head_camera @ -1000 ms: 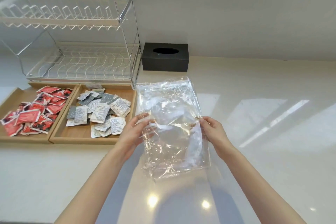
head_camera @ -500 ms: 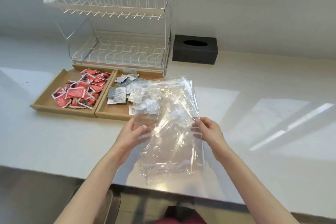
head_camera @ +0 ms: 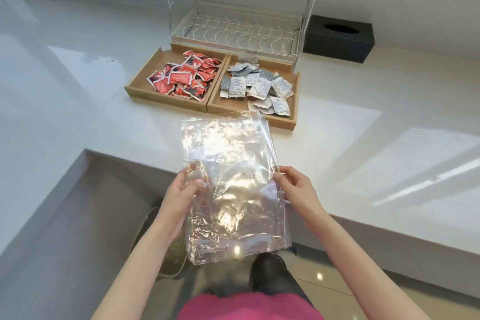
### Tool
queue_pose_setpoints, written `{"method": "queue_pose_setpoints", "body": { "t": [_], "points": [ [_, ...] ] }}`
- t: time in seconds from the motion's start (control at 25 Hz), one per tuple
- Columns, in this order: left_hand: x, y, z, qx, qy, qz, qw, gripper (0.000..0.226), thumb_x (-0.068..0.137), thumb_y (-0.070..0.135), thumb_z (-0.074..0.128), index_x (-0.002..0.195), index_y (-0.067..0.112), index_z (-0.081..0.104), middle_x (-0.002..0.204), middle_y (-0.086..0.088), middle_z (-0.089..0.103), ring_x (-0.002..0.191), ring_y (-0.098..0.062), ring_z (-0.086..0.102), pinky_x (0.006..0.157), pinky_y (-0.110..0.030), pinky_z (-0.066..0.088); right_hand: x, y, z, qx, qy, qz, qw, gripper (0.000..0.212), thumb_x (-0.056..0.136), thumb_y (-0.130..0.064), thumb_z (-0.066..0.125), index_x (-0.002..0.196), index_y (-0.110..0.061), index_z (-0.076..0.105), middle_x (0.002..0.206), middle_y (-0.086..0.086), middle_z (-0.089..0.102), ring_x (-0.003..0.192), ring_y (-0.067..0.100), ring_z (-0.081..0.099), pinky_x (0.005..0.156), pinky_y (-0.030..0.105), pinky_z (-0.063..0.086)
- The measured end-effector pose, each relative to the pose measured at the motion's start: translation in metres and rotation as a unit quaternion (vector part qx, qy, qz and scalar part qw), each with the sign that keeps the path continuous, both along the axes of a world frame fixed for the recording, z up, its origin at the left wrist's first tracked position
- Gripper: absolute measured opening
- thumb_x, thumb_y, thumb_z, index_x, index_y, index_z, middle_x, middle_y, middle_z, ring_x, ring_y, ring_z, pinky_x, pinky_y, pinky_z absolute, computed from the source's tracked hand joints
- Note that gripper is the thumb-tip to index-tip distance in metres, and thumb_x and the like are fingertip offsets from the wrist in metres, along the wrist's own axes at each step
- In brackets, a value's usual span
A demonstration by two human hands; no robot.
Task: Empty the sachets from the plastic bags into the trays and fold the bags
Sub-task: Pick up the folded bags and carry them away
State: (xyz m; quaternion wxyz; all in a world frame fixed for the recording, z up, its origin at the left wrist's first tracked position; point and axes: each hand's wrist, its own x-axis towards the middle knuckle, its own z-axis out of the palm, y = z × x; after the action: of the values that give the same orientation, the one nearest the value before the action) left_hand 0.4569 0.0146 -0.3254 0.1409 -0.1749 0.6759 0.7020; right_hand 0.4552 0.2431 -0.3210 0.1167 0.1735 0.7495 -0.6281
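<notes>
Both hands pinch one clear plastic bag (head_camera: 233,184) by its side edges: the left hand (head_camera: 181,195) with thumb and fingers closed on the left edge, the right hand (head_camera: 296,187) likewise on the right. Held flat, the bag hangs over the counter edge (head_camera: 363,218), with its far end above the counter. It appears empty, so folding likely comes next; slick film could slip or crease crookedly. Beyond the bag sit the grey-sachet tray (head_camera: 294,112) and, left of it, the red-sachet tray (head_camera: 145,65), both filled. Behind them stands a dish rack (head_camera: 233,31).
</notes>
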Motion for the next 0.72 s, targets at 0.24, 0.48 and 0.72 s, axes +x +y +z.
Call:
{"method": "queue_pose_setpoints", "body": {
  "t": [0.24, 0.48, 0.72],
  "points": [
    [0.067, -0.063, -0.033, -0.019, -0.053, 0.045, 0.997, 0.044, 0.088, 0.017, 0.054, 0.130, 0.017, 0.043, 0.130, -0.009, 0.053, 0.113, -0.016, 0.054, 0.097, -0.031, 0.040, 0.046, -0.066, -0.019, 0.039, -0.024, 0.060, 0.997, 0.015, 0.090, -0.025, 0.052, 0.102, -0.022, 0.061, 0.088, -0.011, 0.065, 0.080, 0.002, 0.058, 0.074, 0.018, 0.044],
    [0.120, -0.103, -0.060, -0.008, -0.139, 0.131, 0.982, 0.023, 0.087, 0.016, 0.053, 0.110, 0.017, 0.055, 0.114, -0.006, 0.060, 0.121, -0.029, 0.048, 0.107, -0.050, 0.033, 0.066, -0.113, -0.033, 0.033, -0.077, 0.128, 0.988, 0.015, 0.090, -0.023, 0.050, 0.098, -0.025, 0.064, 0.090, -0.003, 0.068, 0.076, 0.006, 0.061, 0.067, 0.011, 0.048],
    [0.140, -0.115, -0.087, 0.008, -0.195, 0.214, 0.957, 0.040, 0.086, 0.016, 0.054, 0.125, 0.011, 0.047, 0.127, -0.010, 0.055, 0.120, -0.025, 0.048, 0.108, -0.044, 0.031, 0.053, -0.141, -0.050, 0.053, -0.109, 0.199, 0.973, 0.014, 0.091, -0.022, 0.050, 0.095, -0.023, 0.063, 0.074, -0.009, 0.063, 0.050, -0.012, 0.054, 0.047, 0.003, 0.040]
  ]
}}
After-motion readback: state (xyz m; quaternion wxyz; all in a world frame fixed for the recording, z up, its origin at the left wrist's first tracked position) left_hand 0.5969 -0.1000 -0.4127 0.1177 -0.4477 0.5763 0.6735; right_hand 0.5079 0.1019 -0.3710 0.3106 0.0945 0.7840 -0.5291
